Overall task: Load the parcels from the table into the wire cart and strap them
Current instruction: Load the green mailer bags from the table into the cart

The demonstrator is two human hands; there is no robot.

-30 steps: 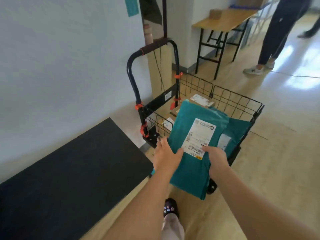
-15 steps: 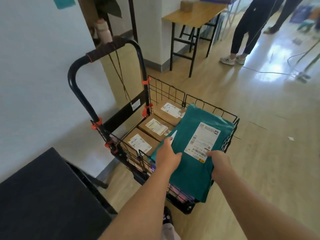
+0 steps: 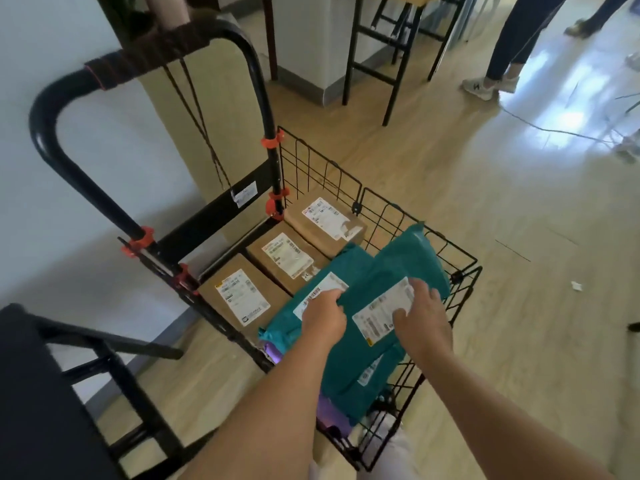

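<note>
teal plastic wraps the top mailer (image 3: pixel 391 268), which lies in the wire cart (image 3: pixel 356 204) over a second teal mailer (image 3: pixel 287 327) and a purple parcel (image 3: pixel 330 407). the left hand (image 3: pixel 323 318) curls its fingers round the top mailer's edge; the right hand (image 3: pixel 422 320) lies flat, fingers spread, on its label (image 3: pixel 377 315). three cardboard boxes (image 3: pixel 239 296) fill the row by the handle (image 3: pixel 145 57), where a cord (image 3: pixel 197 116) hangs. a black table (image 3: pixel 31 393) stands just left of the cart; another person's legs (image 3: pixel 512 46) stand well beyond.
</note>
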